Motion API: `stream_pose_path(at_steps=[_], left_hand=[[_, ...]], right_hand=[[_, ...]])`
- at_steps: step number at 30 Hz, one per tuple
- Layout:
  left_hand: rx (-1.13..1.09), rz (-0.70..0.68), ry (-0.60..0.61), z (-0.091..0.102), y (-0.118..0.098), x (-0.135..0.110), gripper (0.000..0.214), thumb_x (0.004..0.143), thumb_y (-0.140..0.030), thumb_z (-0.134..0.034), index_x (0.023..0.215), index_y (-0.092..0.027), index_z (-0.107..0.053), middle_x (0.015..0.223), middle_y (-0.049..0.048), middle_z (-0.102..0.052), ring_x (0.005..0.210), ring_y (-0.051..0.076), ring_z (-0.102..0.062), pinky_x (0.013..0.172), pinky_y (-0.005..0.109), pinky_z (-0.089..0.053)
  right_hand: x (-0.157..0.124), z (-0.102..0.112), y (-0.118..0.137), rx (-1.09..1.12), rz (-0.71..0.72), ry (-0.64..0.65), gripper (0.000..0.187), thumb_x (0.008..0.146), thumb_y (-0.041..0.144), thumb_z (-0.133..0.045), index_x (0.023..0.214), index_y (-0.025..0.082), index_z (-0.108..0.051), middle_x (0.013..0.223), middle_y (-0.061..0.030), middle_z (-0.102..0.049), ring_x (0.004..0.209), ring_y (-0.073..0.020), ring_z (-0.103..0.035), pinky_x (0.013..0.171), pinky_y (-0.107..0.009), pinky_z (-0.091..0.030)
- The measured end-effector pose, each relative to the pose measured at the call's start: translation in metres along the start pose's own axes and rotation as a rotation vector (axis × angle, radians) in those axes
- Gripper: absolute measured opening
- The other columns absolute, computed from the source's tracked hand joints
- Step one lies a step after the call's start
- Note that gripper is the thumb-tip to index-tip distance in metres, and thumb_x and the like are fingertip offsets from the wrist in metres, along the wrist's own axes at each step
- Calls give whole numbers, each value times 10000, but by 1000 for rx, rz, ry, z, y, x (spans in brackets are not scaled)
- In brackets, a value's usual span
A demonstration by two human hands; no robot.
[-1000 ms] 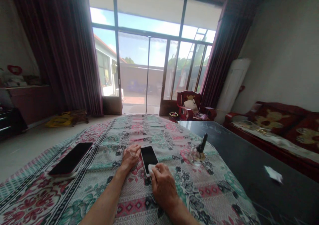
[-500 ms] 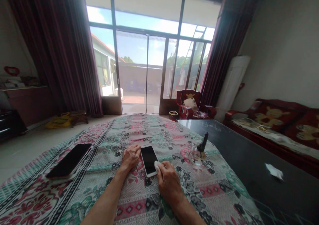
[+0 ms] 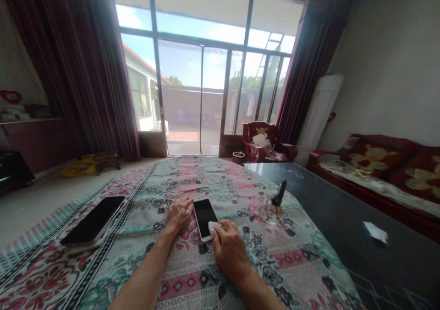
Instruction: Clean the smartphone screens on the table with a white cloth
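A white smartphone (image 3: 204, 213) with a dark screen lies face up on the flowered cloth (image 3: 206, 177). My left hand (image 3: 179, 214) rests at its upper left edge, fingers curled and tips holding that edge. Between the fingers of my right hand (image 3: 229, 246) is a white tissue (image 3: 213, 227), pressed against the lower right of the screen. Part of the tissue is hidden by the fingers. To the right stands a clear glass container (image 3: 270, 211) with a black handle-like piece (image 3: 281, 193) tilting up from it.
A larger black-screened device (image 3: 94, 220) lies at the left on something white. On the dark tabletop (image 3: 330, 214) at the right is a crumpled white paper (image 3: 376, 233). A red armchair (image 3: 259, 140) and a red sofa (image 3: 374, 163) stand beyond, near the glass doors (image 3: 185, 104).
My right hand and the tissue have slid slightly left across the lower part of the screen. The left hand stays at the phone's edge. The whole view has shifted a little.
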State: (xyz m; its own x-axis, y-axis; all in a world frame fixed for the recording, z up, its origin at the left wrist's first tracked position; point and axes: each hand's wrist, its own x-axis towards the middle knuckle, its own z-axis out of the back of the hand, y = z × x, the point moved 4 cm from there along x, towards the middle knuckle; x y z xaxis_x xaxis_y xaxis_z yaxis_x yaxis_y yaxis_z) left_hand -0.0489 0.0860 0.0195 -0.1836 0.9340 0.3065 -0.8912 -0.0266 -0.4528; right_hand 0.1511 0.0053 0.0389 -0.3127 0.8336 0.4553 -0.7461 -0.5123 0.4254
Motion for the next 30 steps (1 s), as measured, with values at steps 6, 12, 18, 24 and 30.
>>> stream_pose_path(at_steps=[6, 12, 18, 24, 30], left_hand=[[-7, 12, -4, 0, 0, 0, 292, 920, -233, -506, 1147, -252, -688, 1324, 44, -610, 1263, 165, -511, 1100, 319, -322], [-17, 13, -18, -2, 1, 1, 294, 916, -237, -500, 1138, -256, -692, 1323, 40, -611, 1264, 168, -509, 1106, 326, -317], [-9, 21, 7, -2, 2, 2, 301, 913, -232, -499, 1147, -250, -689, 1310, 43, -621, 1255, 168, -518, 1107, 334, -322], [-11, 9, -2, -3, 3, 2, 302, 920, -237, -492, 1147, -238, -691, 1318, 55, -615, 1256, 176, -520, 1099, 333, -330], [-19, 14, -4, -4, 4, 2, 299, 919, -243, -492, 1144, -260, -689, 1329, 39, -607, 1262, 168, -513, 1105, 335, -320]], right_hand=[[3, 2, -4, -13, -21, -3, 249, 936, 171, -437, 986, 211, -679, 1011, -71, -619, 951, -192, -549, 868, -285, -423], [-10, -9, 25, 34, 124, 52, 200, 912, 173, -481, 964, 236, -664, 1098, -52, -613, 1036, -197, -528, 915, -294, -423], [-2, -3, 8, 24, 56, 32, 224, 907, 161, -480, 979, 227, -681, 1059, -60, -624, 1009, -201, -543, 905, -296, -429], [5, 5, -5, -19, 0, 1, 243, 926, 168, -457, 994, 227, -682, 1010, -64, -627, 969, -194, -561, 874, -281, -428], [-7, -9, 29, 17, 178, 59, 166, 882, 165, -525, 947, 247, -654, 1065, -35, -620, 1015, -192, -535, 901, -287, -421]])
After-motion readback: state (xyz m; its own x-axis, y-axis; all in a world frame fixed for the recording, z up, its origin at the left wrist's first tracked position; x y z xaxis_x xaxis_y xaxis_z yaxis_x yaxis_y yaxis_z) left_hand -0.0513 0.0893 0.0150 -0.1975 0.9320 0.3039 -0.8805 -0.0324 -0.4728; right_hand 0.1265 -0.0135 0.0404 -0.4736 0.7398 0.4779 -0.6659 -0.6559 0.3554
